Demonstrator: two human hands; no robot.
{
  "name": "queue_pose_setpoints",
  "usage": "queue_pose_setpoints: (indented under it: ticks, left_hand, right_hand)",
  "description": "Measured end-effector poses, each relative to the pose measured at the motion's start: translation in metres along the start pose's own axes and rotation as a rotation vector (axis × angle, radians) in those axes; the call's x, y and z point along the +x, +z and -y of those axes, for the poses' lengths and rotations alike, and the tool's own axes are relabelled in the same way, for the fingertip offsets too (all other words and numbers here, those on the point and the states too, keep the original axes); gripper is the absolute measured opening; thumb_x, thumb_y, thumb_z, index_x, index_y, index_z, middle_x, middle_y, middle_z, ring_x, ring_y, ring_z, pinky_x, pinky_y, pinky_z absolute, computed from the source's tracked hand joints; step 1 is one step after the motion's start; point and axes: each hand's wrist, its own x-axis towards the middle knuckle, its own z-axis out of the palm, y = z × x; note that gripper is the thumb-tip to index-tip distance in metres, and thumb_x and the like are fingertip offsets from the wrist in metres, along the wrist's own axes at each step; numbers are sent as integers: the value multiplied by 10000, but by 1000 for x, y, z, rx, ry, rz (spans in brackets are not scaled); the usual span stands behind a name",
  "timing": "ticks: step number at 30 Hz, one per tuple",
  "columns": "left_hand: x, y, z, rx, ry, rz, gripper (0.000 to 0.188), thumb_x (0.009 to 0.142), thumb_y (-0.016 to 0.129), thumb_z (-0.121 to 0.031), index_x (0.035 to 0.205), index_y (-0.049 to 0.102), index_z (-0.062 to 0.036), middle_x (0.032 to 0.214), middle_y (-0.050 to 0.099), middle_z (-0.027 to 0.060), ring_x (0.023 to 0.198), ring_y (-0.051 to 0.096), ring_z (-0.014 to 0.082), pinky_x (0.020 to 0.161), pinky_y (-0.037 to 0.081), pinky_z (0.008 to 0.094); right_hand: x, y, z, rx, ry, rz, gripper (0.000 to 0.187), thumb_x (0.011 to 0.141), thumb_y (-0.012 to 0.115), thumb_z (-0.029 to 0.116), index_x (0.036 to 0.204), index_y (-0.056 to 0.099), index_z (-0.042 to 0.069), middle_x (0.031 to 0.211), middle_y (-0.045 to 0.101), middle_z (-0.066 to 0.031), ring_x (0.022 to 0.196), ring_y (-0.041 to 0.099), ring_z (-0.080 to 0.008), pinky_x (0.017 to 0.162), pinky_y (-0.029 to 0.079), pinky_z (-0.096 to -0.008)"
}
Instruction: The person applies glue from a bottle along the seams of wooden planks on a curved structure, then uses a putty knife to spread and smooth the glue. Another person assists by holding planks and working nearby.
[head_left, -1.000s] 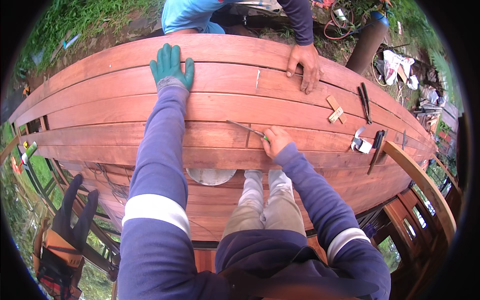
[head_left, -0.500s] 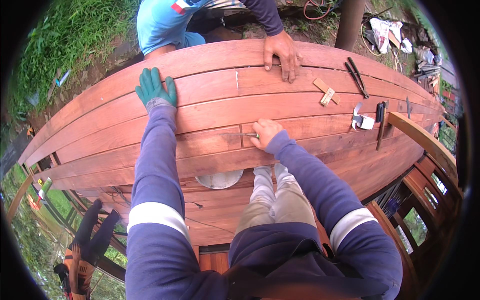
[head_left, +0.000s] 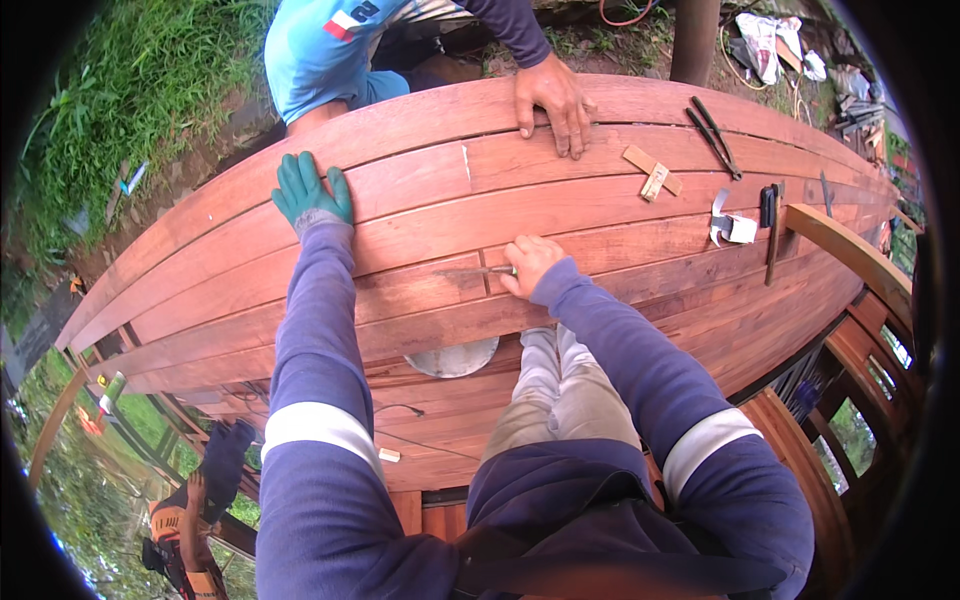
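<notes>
My left hand (head_left: 312,193), in a green-palmed work glove, lies flat with fingers spread on the far planks of a reddish wooden deck (head_left: 420,225). My bare right hand (head_left: 533,267) is closed around the handle of a thin-bladed hand tool (head_left: 465,270). Its narrow metal blade points left, low over a plank beside a seam; whether the tip touches the wood I cannot tell. Most of the handle is hidden in my fist. Beyond my hands, a co-worker's bare hand (head_left: 555,105) rests on the far planks.
To the right lie black-handled pincers (head_left: 713,140), crossed wood scraps (head_left: 652,172), a curled white piece (head_left: 733,225) and a wooden-handled tool (head_left: 772,235). A curved timber (head_left: 850,250) rises there. A round pale disc (head_left: 455,358) lies below the near edge. Another person (head_left: 190,510) is at lower left.
The view has shifted slightly. Both my hands keep their places on the planks, and the blade stays by the same seam. The person at lower left has changed posture.
</notes>
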Motion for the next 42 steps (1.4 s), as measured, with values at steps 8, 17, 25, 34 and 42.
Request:
queue_pose_setpoints:
  ticks: [8, 17, 25, 34, 42]
  left_hand:
    - [1, -2, -2, 24, 27, 2, 631, 991, 507, -470, 1486, 437, -85, 1582, 367, 216, 1468, 317, 400, 1169, 207, 615]
    - [1, -3, -2, 3, -7, 39, 655, 975, 525, -470, 1499, 417, -93, 1593, 344, 201, 1493, 275, 384, 1192, 165, 620]
    - [1, -2, 0, -11, -12, 33, 659, 966, 531, -472, 1498, 423, -96, 1586, 354, 203, 1492, 280, 384, 1192, 167, 622]
    - [1, -1, -1, -6, -10, 24, 636, 974, 530, -464, 1484, 435, -97, 1586, 356, 200, 1485, 292, 383, 1200, 158, 616]
    - [2, -2, -3, 18, 60, -21, 628, 968, 536, -427, 1469, 431, -63, 1567, 376, 217, 1460, 327, 389, 1153, 225, 598]
  right_hand:
    - [1, 2, -1, 11, -21, -56, 319, 751, 779, 314, 881, 590, 92, 921, 594, -104, 934, 626, -318, 825, 520, -458]
    - [1, 1, -1, 36, -3, -21, 317, 754, 787, 314, 883, 601, 92, 922, 609, -110, 935, 637, -325, 825, 526, -464]
    - [1, 3, -1, 7, -27, -63, 317, 745, 785, 308, 870, 590, 91, 890, 598, -112, 899, 633, -322, 804, 524, -455]
    - [0, 1, 0, 1, -1, 0, 339, 773, 777, 332, 946, 613, 91, 963, 620, -119, 987, 636, -323, 866, 520, -465]
    - [-3, 12, -6, 27, -24, -80, 360, 755, 775, 345, 923, 602, 78, 941, 610, -120, 949, 637, -316, 854, 525, -451]
